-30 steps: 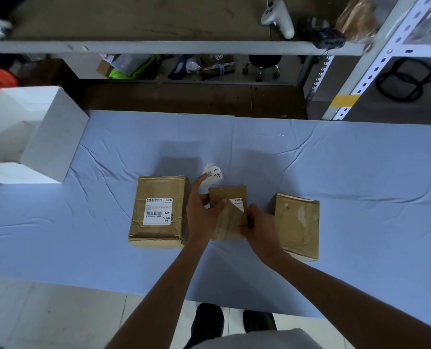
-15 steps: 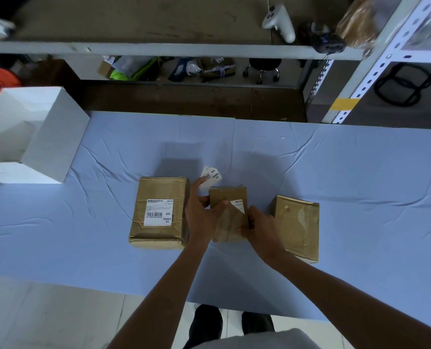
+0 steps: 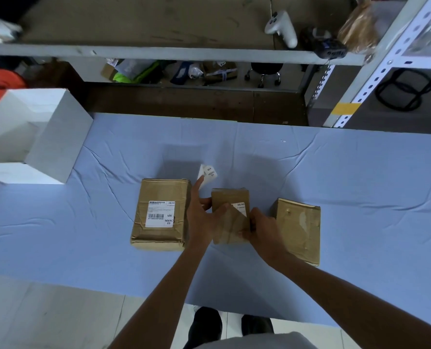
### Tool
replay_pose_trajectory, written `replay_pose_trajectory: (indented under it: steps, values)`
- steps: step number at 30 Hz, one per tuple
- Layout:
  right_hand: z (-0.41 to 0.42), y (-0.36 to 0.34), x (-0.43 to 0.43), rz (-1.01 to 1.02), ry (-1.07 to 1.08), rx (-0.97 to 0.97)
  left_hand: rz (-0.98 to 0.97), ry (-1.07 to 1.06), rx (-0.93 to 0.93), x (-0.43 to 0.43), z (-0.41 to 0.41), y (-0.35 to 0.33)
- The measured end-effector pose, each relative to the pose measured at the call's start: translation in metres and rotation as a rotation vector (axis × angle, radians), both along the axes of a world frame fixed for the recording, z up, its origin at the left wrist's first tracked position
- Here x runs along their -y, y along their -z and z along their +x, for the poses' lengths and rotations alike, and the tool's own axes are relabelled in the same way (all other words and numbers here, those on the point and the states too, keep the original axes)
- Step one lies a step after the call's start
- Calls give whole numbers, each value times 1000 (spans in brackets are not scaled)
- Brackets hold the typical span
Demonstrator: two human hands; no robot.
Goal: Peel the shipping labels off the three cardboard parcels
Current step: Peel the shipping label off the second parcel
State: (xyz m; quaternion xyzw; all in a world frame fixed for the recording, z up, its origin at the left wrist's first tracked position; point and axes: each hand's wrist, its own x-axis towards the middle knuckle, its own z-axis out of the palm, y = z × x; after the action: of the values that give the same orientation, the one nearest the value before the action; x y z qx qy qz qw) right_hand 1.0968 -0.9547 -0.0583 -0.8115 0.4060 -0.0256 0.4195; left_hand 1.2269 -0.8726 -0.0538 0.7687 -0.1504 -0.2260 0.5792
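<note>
My left hand had its thumb down on top of the middle parcel and one finger against its left side, so it was gripping that box. The index finger poked up past the far edge with a torn label scrap at its tip. I couldn't tell if the scrap was pinched or just stuck there.

My right hand had its fingers curled onto the same parcel's near right edge, gripping it. Whether a label edge was in that grip too, no idea, too blurry.

Between the two hands, a white label corner reading 39/42 sat on the parcel top, just past my left thumb tip.

The left parcel was right beside my left hand, with its full label flat on top. The right parcel was just beside my right hand and showed bare cardboard with a pale patch.

All three sat in a row on the blue-covered table, with a white box well off to the left.
</note>
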Motion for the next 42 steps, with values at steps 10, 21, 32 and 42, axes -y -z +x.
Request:
replay_pose_trajectory:
  steps: [10,21,32,42]
  values:
    - [1,2,-3,-11,5,14,40,-4,23,3,1,-3]
    - [1,3,-1,-44,-40,5,2,25,61,8,1,-2]
    - [1,-1,-7,77,161,56,14,22,15,14,-1,-6]
    - [3,-1,-3,1,66,29,18,-7,31,12,4,-1]
